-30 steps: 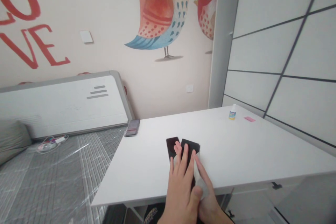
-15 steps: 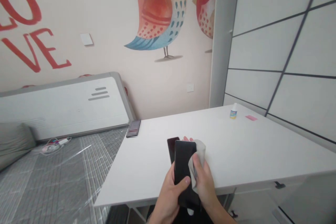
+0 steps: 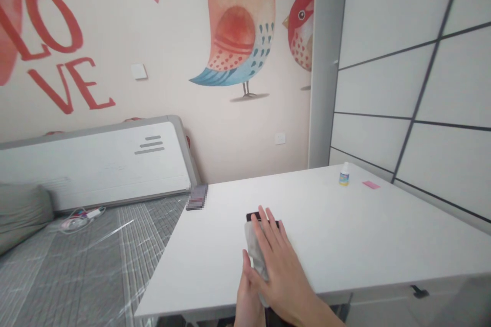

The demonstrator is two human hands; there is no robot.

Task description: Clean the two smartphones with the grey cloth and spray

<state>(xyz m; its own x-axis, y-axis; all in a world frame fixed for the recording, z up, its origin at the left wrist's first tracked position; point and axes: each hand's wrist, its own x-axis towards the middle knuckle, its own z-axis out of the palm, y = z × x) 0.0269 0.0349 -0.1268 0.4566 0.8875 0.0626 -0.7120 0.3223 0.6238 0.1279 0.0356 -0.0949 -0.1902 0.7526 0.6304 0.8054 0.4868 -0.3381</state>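
Observation:
My left hand (image 3: 249, 291) holds a black smartphone (image 3: 277, 224) from below, thumb up along its left side. Most of the phone is hidden; only a bit of its dark top end shows. Over its screen lies a light grey cloth (image 3: 253, 242). My right hand (image 3: 282, 271) presses the cloth flat against the phone, fingers stretched forward and thumb bent across the cloth's lower part. Just beyond, the dark top of a second phone (image 3: 251, 216) shows on the white table (image 3: 207, 260), largely covered by the hand and cloth.
A small white bottle (image 3: 344, 174) with a coloured label and a pink slip (image 3: 371, 184) lie at the table's far right. A pixelated dark item (image 3: 197, 197) sits at the far left corner. A bed (image 3: 92, 260) adjoins on the left, a white cabinet (image 3: 452, 173) on the right.
My right hand has moved from the phone's right edge onto its screen, with the cloth spread under flattened fingers. The camera view has tilted up slightly.

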